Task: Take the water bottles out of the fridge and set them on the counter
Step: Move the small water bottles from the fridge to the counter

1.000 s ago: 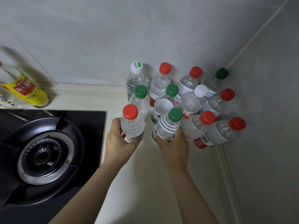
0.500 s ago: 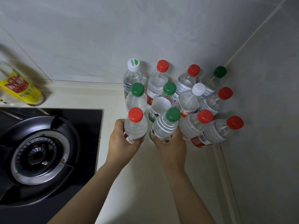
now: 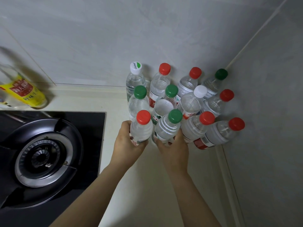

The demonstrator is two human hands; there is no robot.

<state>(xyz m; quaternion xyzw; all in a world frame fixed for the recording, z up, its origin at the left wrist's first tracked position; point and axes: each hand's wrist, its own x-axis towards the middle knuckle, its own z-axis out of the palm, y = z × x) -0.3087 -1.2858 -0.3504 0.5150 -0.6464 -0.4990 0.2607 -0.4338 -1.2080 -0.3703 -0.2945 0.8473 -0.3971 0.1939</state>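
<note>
Against 1 second earlier, the red-capped bottle (image 3: 141,130) is found shifted rightward, closer to the 10 grouped bottles (image 3: 190,104) in the corner of the desk (image 3: 147,185). It is clasped low by the left grip (image 3: 129,145). The green-capped bottle (image 3: 167,128) just beside it is clasped by the right grip (image 3: 173,148). Both bases are hidden, so contact with the desk cannot be told. Release is judged near, which would make 12 bottles delivered.

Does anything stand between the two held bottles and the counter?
Nothing visible does. The left hand grips a red-capped bottle and the right hand a green-capped bottle at the front of the group on the counter; their bases are hidden by the hands.
</note>
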